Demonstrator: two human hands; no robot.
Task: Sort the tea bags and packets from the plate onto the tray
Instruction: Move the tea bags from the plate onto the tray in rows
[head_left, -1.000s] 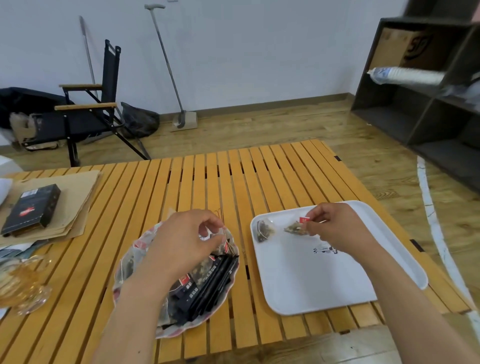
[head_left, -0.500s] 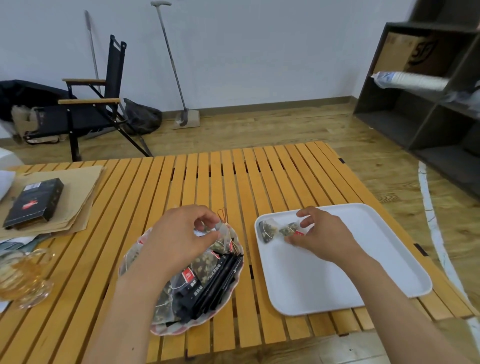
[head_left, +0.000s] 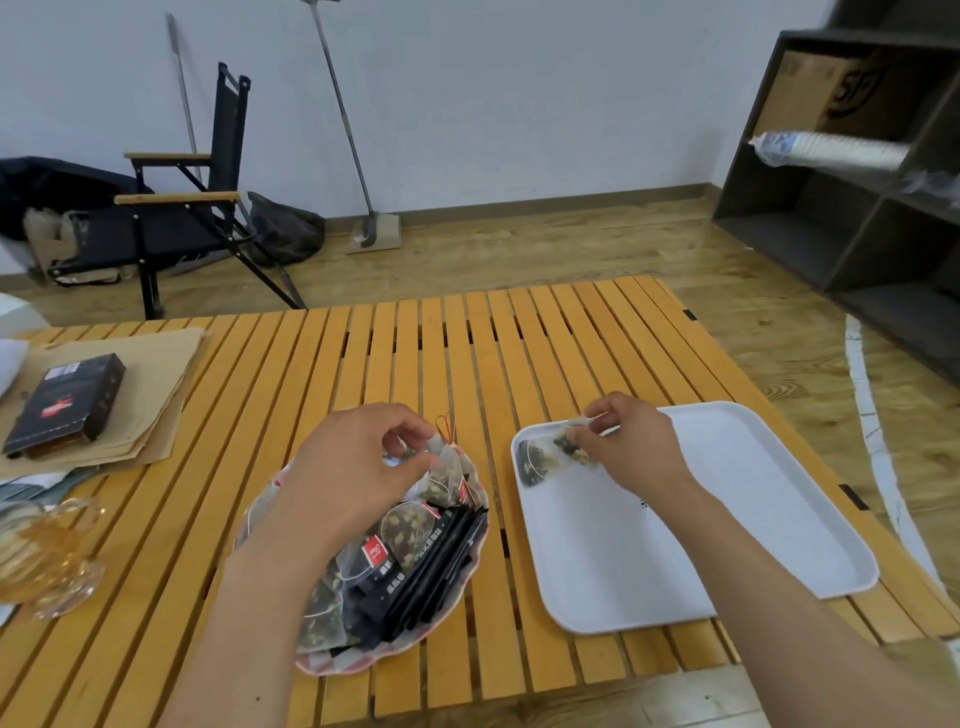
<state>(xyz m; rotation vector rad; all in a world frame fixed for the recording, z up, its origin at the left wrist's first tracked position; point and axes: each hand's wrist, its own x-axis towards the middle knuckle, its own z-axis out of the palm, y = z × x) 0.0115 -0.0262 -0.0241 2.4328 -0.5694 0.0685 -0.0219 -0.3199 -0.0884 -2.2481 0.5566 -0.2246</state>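
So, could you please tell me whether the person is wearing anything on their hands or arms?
Nothing that shows. The left hand and the right hand are ungloved, both forearms are bare with no sleeve in view, and I see no watch, bracelet or ring, though a thin ring would be hard to make out.

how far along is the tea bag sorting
Just started. Done: one tea bag lies in the tray's far-left corner. In hand: the right hand pinches a second tea bag beside it; the left hand pinches a third tea bag on the plate. Left: more bags and the black packets there.
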